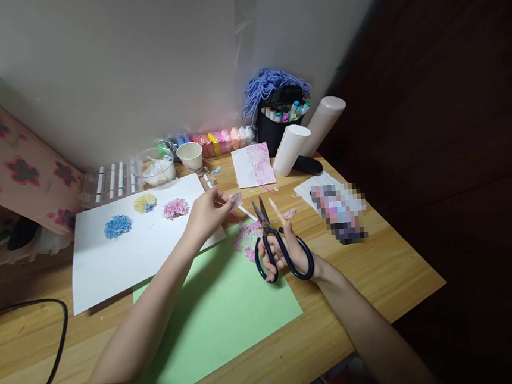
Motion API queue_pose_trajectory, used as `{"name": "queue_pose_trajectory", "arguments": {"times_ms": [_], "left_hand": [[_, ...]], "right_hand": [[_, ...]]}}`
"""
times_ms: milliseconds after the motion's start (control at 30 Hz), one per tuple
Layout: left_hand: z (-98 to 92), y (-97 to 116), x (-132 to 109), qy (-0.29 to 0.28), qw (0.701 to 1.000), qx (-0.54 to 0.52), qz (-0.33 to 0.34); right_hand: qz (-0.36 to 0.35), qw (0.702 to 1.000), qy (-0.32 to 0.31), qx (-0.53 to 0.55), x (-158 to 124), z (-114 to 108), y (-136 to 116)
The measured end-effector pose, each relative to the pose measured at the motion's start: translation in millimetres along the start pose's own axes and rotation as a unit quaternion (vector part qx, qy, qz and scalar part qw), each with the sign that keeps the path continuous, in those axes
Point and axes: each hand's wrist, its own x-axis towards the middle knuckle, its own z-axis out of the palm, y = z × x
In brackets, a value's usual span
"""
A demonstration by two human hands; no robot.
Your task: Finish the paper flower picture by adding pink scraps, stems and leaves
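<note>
My left hand (206,214) pinches a small pink paper strip (236,199) above the edge of a white sheet (122,257). My right hand (288,255) grips black-handled scissors (272,238), blades slightly apart and pointing away from me, just right of the strip. Under the scissors, pink paper snippets (248,240) lie on a green sheet (217,315). The white sheet carries three small paper tufts: blue (118,226), yellow (144,203) and pink (175,208).
At the back of the wooden table stand a paper cup (190,155), a clear bowl (155,167), a row of coloured clay packs (215,140), a black marker holder (283,124) with purple yarn, two white rolls (309,136) and a pink-scribbled paper (253,165). A black cable (48,335) loops at left.
</note>
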Motion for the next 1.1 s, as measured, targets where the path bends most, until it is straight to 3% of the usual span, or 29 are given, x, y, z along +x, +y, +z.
{"name": "queue_pose_trajectory", "arguments": {"times_ms": [100, 233, 500, 900, 1100], "left_hand": [[-1.0, 5.7, -0.4, -0.013, 0.988, -0.155, -0.012], [-0.2, 13.2, -2.6, -0.050, 0.969, -0.238, -0.037], [2.6, 19.6, -7.7, -0.097, 0.970, -0.218, -0.047], [2.6, 17.6, -7.8, -0.113, 0.965, -0.232, -0.044], [-0.1, 17.4, -7.9, -0.140, 0.963, -0.231, 0.004]], "right_hand": [[-0.031, 0.999, -0.024, -0.019, 0.4, 2.5, 8.9], [-0.073, 0.995, -0.048, -0.050, 0.5, 6.6, 16.5], [-0.120, 0.990, -0.014, -0.079, 1.1, 10.5, 20.5], [-0.154, 0.979, 0.024, -0.133, 2.7, 14.8, 23.7], [-0.166, 0.974, 0.029, -0.151, 3.5, 13.5, 26.7]]}}
